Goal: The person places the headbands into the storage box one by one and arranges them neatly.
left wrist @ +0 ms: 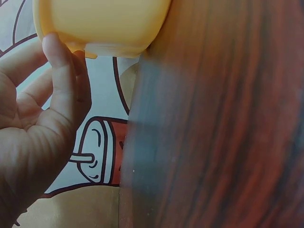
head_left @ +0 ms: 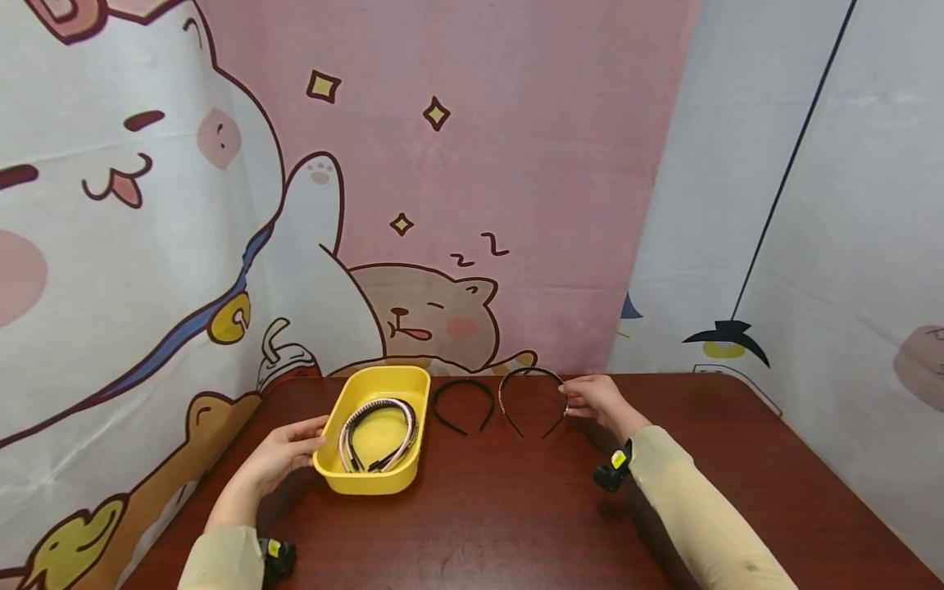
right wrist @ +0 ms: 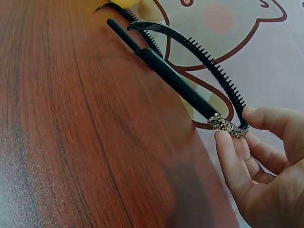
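On the left of the table stands a yellow plastic basket (head_left: 369, 485), holding several headbands (head_left: 382, 401), pale pink and black. My left hand (head_left: 273, 460) grips its left rim, fingertips and thumb pinching the wall (left wrist: 102, 28) in the left wrist view. Right of the basket lies a thin black headband (head_left: 463, 381). Beside it is a black toothed headband (right wrist: 176, 83) with a rhinestone-covered part. My right hand (head_left: 601, 401) pinches that glittery part between thumb and fingers, with the headband's ends pointing toward the basket side. The hand's palm (right wrist: 275, 185) shows in the right wrist view.
Everything stands on a dark red wood-grain table (head_left: 501, 524). Behind it hangs a cartoon-printed cloth (head_left: 553, 205), close to the table's far edge. Small black wrist devices (head_left: 614, 471) are worn below both hands.
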A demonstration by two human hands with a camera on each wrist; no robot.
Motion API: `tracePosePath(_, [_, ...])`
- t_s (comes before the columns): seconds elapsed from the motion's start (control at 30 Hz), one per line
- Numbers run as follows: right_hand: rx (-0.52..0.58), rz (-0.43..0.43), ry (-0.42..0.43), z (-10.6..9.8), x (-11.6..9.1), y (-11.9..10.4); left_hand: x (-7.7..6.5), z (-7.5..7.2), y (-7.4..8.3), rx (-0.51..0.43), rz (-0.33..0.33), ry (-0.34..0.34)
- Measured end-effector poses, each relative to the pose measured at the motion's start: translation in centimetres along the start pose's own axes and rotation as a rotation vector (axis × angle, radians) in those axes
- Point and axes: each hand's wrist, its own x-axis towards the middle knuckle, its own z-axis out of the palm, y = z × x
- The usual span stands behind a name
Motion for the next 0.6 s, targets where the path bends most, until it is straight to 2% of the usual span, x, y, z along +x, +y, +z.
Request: tracePosePath(0.6, [0.011,-0.025,-0.023,1.2,0.3,-0.4,0.1,-0.1,-0.2,-0.004,0.007,-0.004])
